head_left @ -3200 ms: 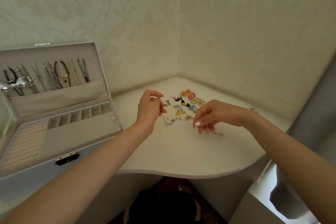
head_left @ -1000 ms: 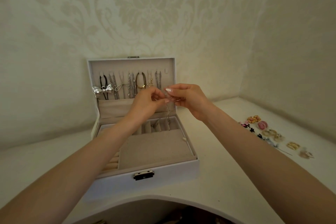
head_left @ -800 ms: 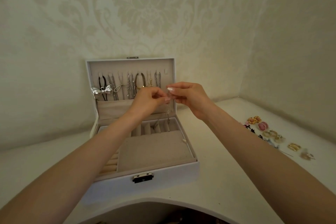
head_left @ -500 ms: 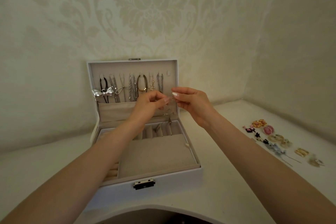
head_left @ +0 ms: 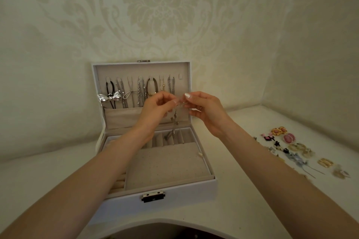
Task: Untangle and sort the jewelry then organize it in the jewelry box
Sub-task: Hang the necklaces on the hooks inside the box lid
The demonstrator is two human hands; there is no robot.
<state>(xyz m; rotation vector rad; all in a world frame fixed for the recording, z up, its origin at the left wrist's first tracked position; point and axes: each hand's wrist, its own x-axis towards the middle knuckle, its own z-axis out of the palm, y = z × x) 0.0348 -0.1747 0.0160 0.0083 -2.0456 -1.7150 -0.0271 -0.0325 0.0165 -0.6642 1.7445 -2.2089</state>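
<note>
I register the left hand [head_left: 157,106] and right hand [head_left: 206,110] pinching a thin chain [head_left: 175,120] between curled fingers [head_left: 187,96], with the chain hanging over the rear compartments of the open jewelry box [head_left: 184,190].

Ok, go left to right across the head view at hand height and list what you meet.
Silver bow on the jewelry box lid → left hand → thin chain pinched by both hands → right hand → loose earrings on the table.
</note>
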